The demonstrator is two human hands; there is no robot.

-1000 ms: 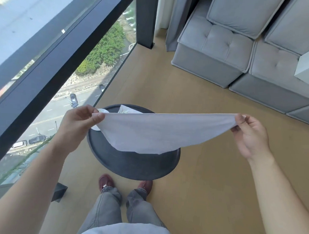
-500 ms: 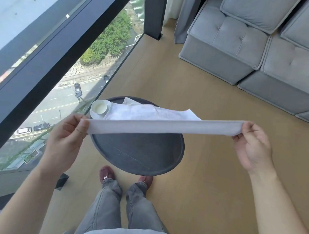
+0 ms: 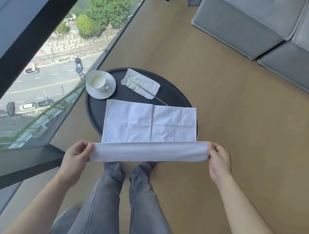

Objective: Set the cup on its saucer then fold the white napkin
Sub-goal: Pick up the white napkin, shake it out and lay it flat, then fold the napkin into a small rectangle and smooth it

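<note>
Folding white napkin (image 3: 150,123) over round table (image 3: 177,93), near edge pinched taut by left hand (image 3: 75,154) and right hand (image 3: 218,161).
Head view: far half lay flat on table; cup (image 3: 96,80) already sat on saucer (image 3: 109,90), far left. Risked crooked fold if either pinch slipped or pulled unevenly.

White napkin (image 3: 150,123), white cup (image 3: 96,80) (milky inside), black table (image 3: 175,93).

My left hand (image 3: 77,153) and right hand (image 3: 218,160) held out level, well apart, fingers pinched shut, forearms extended.
</note>
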